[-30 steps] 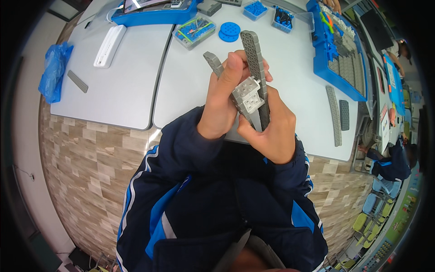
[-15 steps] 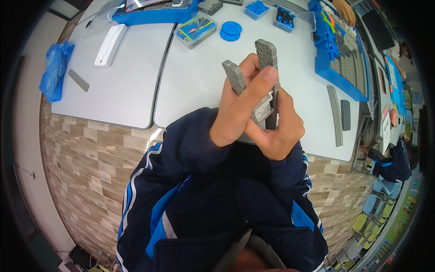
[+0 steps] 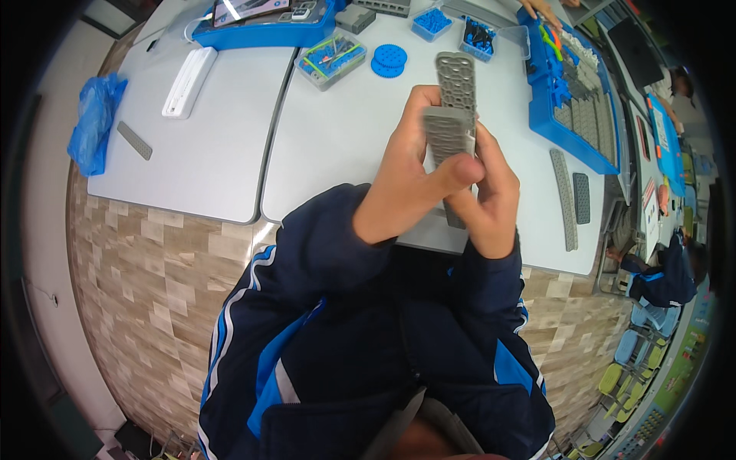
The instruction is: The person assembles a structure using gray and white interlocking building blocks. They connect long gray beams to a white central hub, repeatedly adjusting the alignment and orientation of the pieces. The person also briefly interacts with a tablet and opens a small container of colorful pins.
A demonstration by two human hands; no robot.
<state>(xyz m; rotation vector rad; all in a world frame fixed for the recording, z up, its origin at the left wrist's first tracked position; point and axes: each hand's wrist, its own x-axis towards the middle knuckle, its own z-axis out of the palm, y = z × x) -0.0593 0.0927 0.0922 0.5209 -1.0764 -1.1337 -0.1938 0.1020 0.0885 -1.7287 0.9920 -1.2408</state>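
Between my two hands, above the near side of the white table, is an assembly of grey perforated plastic building plates [image 3: 458,83]. Two plates stand roughly parallel; the nearer one is smeared by motion. My left hand [image 3: 410,172] wraps the assembly from the left, its thumb lying across the front. On the right, my right hand [image 3: 494,195] grips the lower end, with its thumb and fingers closed around the plates. The part joining the plates is mostly hidden behind my fingers.
At right lie a long grey beam [image 3: 563,199] and a short dark plate [image 3: 582,198], beside a blue parts tray [image 3: 575,138]. Farther back are two blue discs [image 3: 389,60], a clear parts box [image 3: 331,60] and small bins [image 3: 432,24]. Another person's hand [image 3: 540,11] reaches in at the far right.
Both hands have turned the grey assembly, so the plates now overlap in view and the nearer one shows its perforated face. The other person's hand has shifted left.
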